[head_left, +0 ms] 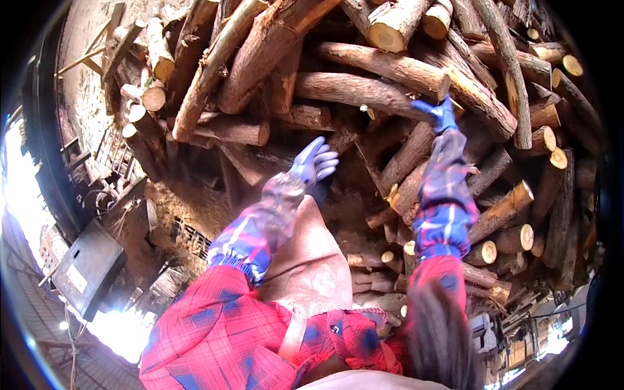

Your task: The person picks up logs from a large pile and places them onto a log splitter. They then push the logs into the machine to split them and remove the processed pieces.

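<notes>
My right hand [439, 117], in a blue glove, reaches out to the pile and grips the near right end of a curved brown log [357, 90]. Its thumb points left across the bark and its other fingers reach up around the end; part of the grip is hidden. Just above that hand, another log [390, 65] lies across the pile with its cut end close to the fingers. My left hand [314, 162], gloved in blue and purple, hangs in the air in front of my apron [312, 260], fingers spread, holding nothing.
Stacked logs fill the far side and the right, with several cut ends [519, 238] facing me. Thick trunks [260, 58] lean at the upper left. A grey metal box [90, 266] stands at the left, near a dirt floor [175, 208] with wood debris.
</notes>
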Tool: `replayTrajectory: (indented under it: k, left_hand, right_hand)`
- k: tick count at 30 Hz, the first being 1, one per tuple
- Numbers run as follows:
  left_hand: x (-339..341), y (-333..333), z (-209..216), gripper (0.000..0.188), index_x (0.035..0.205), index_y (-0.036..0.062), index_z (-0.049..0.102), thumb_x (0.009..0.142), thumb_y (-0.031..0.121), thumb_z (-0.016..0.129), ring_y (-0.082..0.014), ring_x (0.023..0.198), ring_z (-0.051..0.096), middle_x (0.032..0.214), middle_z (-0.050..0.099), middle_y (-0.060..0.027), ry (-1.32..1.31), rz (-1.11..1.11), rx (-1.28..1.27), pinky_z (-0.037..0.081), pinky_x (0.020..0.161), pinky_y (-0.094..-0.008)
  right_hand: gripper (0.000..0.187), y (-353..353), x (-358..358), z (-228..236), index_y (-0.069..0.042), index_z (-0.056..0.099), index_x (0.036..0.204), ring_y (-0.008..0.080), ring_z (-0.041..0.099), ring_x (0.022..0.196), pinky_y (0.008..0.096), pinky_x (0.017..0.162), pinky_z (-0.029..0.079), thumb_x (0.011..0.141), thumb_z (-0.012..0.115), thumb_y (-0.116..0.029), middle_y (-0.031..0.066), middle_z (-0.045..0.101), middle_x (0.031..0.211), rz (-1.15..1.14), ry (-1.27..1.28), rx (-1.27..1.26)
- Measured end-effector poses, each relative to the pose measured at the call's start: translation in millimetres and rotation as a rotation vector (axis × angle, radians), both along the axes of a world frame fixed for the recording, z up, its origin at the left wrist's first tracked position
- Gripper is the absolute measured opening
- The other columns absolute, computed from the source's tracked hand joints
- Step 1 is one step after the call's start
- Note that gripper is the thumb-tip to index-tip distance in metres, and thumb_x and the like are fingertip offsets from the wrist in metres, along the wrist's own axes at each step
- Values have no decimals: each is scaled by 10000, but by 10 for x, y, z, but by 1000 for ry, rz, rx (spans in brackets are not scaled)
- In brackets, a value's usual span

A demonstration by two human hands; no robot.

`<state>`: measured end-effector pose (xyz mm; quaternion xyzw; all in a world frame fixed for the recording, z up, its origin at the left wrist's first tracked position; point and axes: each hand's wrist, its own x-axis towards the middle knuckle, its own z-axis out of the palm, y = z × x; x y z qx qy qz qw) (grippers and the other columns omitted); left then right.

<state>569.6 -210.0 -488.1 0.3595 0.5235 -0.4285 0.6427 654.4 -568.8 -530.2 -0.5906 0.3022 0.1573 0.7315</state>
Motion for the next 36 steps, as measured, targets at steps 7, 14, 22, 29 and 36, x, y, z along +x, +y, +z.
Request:
replayTrajectory:
  k: [7,14,22,29,36]
  left_hand:
    - [103,-913,95,510,1090,111,664,773,504,737,-285,1074,601,1159,650,-130,114,439,-272,448,982,-499]
    - [-238,513,1426,519,1240,-41,559,903,348,626,-348,1031,636,1149,641,-238,-51,94,-497,488,968,-489]
    - [-1451,405,3333,574,1349,6,462,870,251,661,-208,1095,568,1222,576,-126,-659,-966,-304,465,950,-364]
    - [-1675,-227,3810,805,1461,11,298,825,227,743,-216,1176,514,1325,511,-114,-870,-1214,-666,411,1020,-380]
    - [-2193,-1589,4168,784,1390,-11,362,782,177,819,-213,1008,611,1161,608,-133,-1264,-1380,-923,516,871,-343]
  right_hand:
    - [849,1531,-1307,900,-25,487,1279,359,510,1104,464,957,441,619,888,-378,228,497,1181,-74,-133,-845]
    - [405,1911,-1881,2052,-97,606,1220,118,617,913,283,861,480,909,667,-350,14,649,1066,-32,120,565]
    - [414,2217,-2715,2393,-5,632,1112,262,663,917,432,846,548,842,732,-304,159,671,1086,-583,99,1146]
    - [359,1563,-3524,3459,27,512,1290,229,566,1196,326,995,480,983,496,-158,174,606,1245,-896,-724,302]
    - [836,1316,-4562,4568,-66,302,1394,242,577,1104,401,884,534,761,830,-205,161,566,1204,-1545,-849,-35]
